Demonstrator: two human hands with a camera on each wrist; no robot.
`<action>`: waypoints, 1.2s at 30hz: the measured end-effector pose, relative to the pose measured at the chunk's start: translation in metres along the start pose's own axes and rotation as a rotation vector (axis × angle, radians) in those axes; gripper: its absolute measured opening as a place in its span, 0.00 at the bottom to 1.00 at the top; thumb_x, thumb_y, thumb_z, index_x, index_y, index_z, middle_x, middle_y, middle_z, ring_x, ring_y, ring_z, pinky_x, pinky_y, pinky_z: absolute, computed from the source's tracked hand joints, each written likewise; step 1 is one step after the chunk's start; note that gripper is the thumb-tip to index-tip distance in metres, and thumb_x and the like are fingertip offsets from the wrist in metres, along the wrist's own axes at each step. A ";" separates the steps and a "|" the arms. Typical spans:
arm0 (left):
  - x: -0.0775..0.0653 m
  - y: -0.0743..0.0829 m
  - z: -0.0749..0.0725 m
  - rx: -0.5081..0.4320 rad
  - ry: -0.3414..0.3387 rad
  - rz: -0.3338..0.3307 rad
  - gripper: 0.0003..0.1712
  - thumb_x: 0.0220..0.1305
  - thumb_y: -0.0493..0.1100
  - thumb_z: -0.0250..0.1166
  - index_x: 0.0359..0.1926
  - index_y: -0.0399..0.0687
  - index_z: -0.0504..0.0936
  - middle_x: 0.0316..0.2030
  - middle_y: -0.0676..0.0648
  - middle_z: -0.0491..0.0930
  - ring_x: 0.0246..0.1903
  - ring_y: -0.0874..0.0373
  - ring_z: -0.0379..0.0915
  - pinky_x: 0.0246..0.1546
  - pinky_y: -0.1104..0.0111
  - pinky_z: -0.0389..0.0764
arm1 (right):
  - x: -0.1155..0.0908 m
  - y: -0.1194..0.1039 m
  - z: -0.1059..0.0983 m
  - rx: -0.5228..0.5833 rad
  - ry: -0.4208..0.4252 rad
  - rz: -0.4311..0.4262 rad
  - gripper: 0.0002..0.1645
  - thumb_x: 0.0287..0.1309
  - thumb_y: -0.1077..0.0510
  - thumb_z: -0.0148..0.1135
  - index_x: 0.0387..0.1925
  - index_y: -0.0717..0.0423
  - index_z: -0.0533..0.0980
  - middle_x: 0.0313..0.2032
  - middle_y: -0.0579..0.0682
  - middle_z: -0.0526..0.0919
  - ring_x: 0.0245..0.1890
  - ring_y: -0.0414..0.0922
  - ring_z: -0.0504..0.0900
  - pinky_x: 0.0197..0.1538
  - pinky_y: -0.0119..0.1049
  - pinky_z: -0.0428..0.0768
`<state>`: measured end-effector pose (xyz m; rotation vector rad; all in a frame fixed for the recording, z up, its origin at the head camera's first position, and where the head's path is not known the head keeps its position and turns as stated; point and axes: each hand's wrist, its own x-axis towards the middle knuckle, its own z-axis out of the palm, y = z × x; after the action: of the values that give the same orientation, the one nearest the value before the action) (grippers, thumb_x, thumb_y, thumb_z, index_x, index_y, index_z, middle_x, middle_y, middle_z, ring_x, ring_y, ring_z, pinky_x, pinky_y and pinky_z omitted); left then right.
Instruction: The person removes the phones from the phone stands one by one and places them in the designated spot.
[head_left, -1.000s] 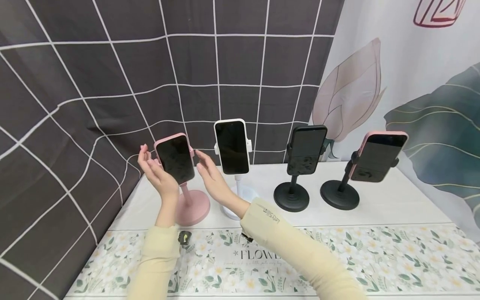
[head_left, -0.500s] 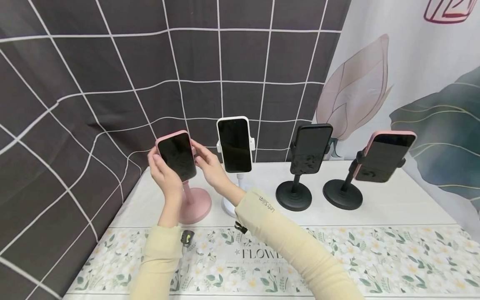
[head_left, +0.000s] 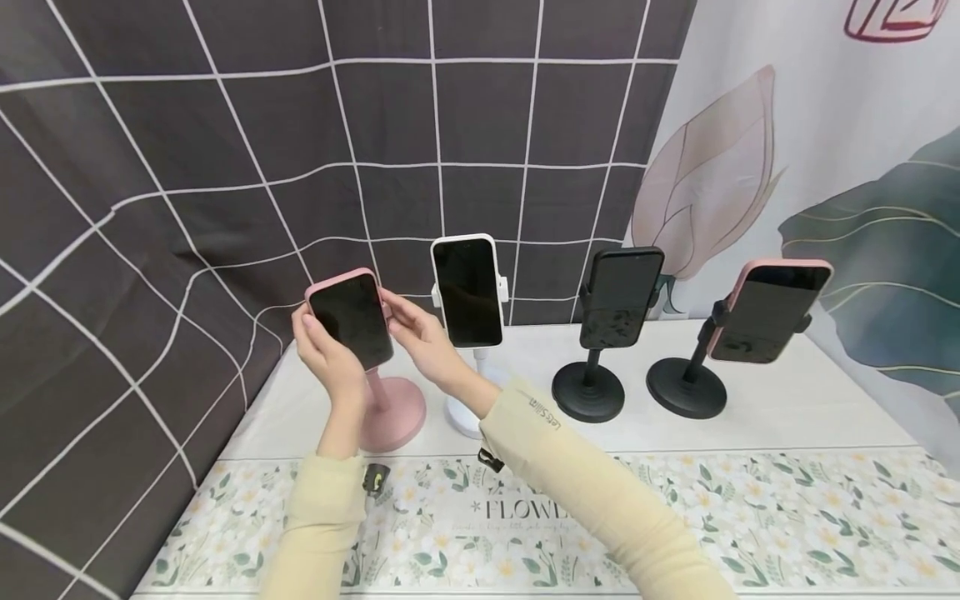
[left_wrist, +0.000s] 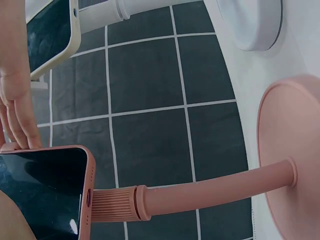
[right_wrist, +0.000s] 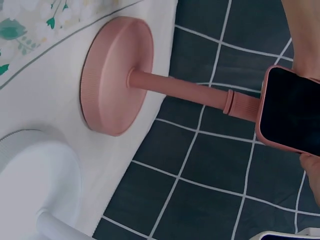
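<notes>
A pink-cased phone (head_left: 351, 321) sits tilted on a pink phone stand (head_left: 395, 415) at the far left of the row. My left hand (head_left: 330, 360) holds the phone's left edge, thumb over its front. Along the opposite edge, the fingers and thumb of my right hand (head_left: 426, 340) grip the phone by its side clamp, which they mostly cover. In the left wrist view a ribbed collar joins the pink stem (left_wrist: 215, 190) to the back of the phone. From the right wrist, the stand's round base (right_wrist: 117, 75) shows flat on the table.
Close to my right hand stands a white phone (head_left: 468, 292) on a white stand (head_left: 461, 421). Further right are a black phone (head_left: 621, 298) on a black stand (head_left: 588, 392) and another pink phone (head_left: 768, 312) on a black stand (head_left: 686, 387). A dark checked curtain (head_left: 480, 117) hangs behind.
Both hands have closed in on the left pink phone from either side and taken hold of it. Since half a second ago its top edge has dropped slightly.
</notes>
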<state>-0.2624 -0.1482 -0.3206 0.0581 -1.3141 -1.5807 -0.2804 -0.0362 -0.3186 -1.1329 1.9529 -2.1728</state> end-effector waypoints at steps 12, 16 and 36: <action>-0.025 0.040 -0.010 -0.049 -0.074 -0.013 0.19 0.74 0.39 0.38 0.34 0.55 0.76 0.30 0.60 0.72 0.32 0.65 0.66 0.37 0.74 0.66 | -0.035 -0.032 -0.003 0.026 0.024 0.018 0.25 0.65 0.69 0.46 0.63 0.71 0.62 0.61 0.68 0.69 0.63 0.57 0.69 0.63 0.35 0.70; -0.038 0.055 -0.015 -0.066 -0.174 -0.015 0.20 0.74 0.41 0.37 0.35 0.53 0.76 0.30 0.58 0.72 0.31 0.63 0.67 0.34 0.74 0.68 | -0.053 -0.048 -0.010 -0.009 0.020 -0.014 0.25 0.64 0.70 0.47 0.62 0.72 0.63 0.61 0.68 0.69 0.60 0.59 0.71 0.61 0.38 0.73; -0.108 0.096 -0.005 -0.205 -0.535 -0.040 0.20 0.75 0.43 0.34 0.47 0.52 0.75 0.39 0.60 0.76 0.38 0.65 0.72 0.40 0.73 0.76 | -0.135 -0.096 -0.059 -0.169 0.162 -0.223 0.17 0.57 0.70 0.60 0.48 0.61 0.78 0.44 0.39 0.84 0.42 0.32 0.84 0.44 0.27 0.81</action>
<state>-0.1468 -0.0627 -0.3084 -0.4994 -1.5459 -1.8297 -0.1683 0.0972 -0.3003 -1.2931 2.2123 -2.3097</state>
